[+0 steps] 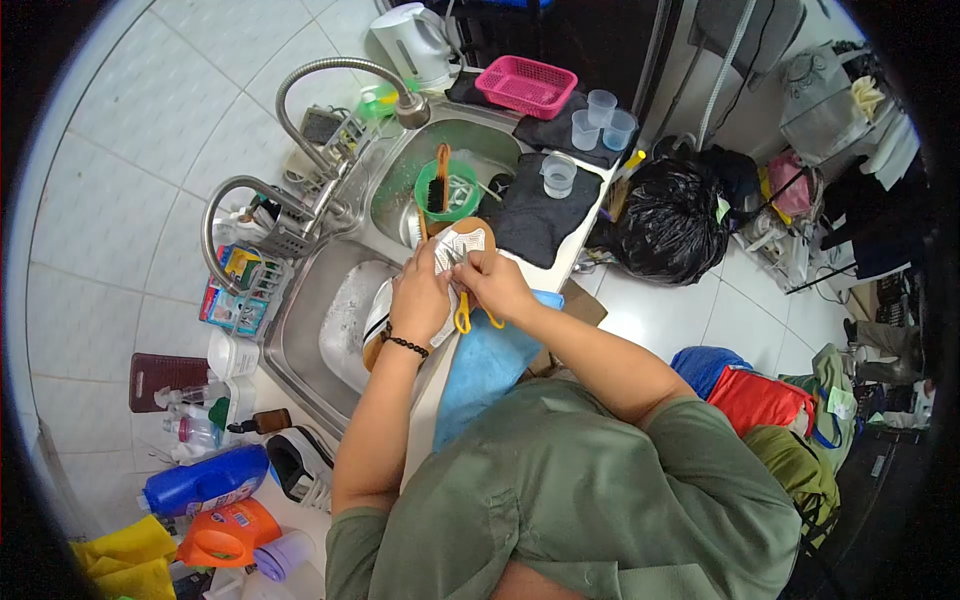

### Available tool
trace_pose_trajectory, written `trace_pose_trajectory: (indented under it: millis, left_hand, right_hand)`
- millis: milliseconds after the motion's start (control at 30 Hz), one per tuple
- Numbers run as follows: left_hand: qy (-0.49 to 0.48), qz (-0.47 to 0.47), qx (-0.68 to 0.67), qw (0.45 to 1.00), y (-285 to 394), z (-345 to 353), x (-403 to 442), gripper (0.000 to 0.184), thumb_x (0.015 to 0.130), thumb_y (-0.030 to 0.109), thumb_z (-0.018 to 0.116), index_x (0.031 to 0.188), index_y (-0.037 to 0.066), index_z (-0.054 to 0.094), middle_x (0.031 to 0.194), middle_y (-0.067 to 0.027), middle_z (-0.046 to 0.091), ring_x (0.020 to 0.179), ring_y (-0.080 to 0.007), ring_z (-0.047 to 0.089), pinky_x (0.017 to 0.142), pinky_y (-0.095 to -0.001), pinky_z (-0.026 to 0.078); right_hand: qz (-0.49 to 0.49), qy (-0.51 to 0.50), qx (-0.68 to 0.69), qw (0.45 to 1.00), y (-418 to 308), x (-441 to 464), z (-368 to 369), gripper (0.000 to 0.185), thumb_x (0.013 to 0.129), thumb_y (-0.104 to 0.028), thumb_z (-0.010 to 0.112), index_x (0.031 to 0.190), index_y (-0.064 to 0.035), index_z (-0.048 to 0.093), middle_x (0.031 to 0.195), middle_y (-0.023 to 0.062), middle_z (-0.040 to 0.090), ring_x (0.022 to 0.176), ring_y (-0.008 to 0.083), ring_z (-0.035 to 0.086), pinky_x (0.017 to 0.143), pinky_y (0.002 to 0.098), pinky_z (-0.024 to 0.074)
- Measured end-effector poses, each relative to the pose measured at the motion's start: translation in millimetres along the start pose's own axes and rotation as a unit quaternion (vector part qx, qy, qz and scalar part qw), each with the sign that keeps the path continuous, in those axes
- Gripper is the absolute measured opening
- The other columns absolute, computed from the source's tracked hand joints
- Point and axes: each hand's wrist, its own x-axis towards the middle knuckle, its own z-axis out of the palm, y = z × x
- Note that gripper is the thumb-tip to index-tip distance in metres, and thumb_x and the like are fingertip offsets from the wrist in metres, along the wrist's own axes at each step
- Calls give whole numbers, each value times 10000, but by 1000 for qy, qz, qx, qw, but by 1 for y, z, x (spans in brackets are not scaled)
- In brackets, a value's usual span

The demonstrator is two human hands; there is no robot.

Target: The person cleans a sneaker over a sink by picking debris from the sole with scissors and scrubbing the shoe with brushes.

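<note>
Over the front edge of the sink, a sneaker [478, 236] lies sole up, showing a tan and white tread. My left hand [420, 300] is closed around its side, covering the middle of the shoe. A pair of scissors [463, 314] with yellow handles is in my right hand [493, 284]. Its fingers pinch the scissors near the blades, which rest at the tread, while the handles hang below. Just beyond the shoe, a wooden-handled brush [440, 185] leans in a green basin [462, 193]. A blue cloth [490, 365] hangs over the counter edge beneath my right forearm.
The double steel sink [300, 330] has two curved faucets [340, 62]. Plastic cups [559, 175] and a pink basket [527, 86] stand on black cloths at the right. Another sneaker [298, 468], a blue bottle [207, 480] and an orange bottle [228, 532] crowd the left counter.
</note>
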Motion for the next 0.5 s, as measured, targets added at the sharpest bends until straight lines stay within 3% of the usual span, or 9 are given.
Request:
trace_pose_trajectory:
  millis: [67, 200, 400, 500]
  left_hand:
    - [3, 2, 0, 1000, 1, 0, -1, 534, 928, 131, 598, 1414, -3, 422, 1441, -248, 484, 1305, -409, 485, 1059, -483, 412]
    - [22, 24, 20, 999, -5, 4, -1, 539, 930, 138, 599, 1419, -1, 420, 1448, -242, 482, 1306, -402, 486, 1058, -484, 411]
    - [29, 16, 52, 998, 0, 4, -3, 550, 922, 142, 607, 1420, -1, 423, 1444, -252, 484, 1311, -410, 483, 1061, -495, 409]
    - [35, 24, 53, 998, -2, 6, -3, 549, 917, 143, 615, 1413, -4, 431, 1438, -258, 488, 1310, -413, 484, 1059, -496, 413]
  right_hand:
    - [-69, 78, 7, 995, 39, 12, 11, 319, 912, -275, 619, 782, 10, 677, 672, 130, 681, 542, 209, 670, 537, 337, 538]
    - [36, -84, 39, 995, -9, 0, -16, 289, 902, -251, 628, 782, 6, 683, 672, 112, 679, 550, 190, 671, 530, 321, 533]
    - [79, -163, 33, 983, -22, 9, -26, 262, 872, -219, 633, 761, 13, 688, 689, 113, 694, 553, 196, 683, 532, 332, 557]
    - [-3, -172, -33, 985, -26, 14, -30, 266, 862, -220, 629, 755, 16, 688, 700, 120, 706, 536, 209, 682, 529, 346, 563]
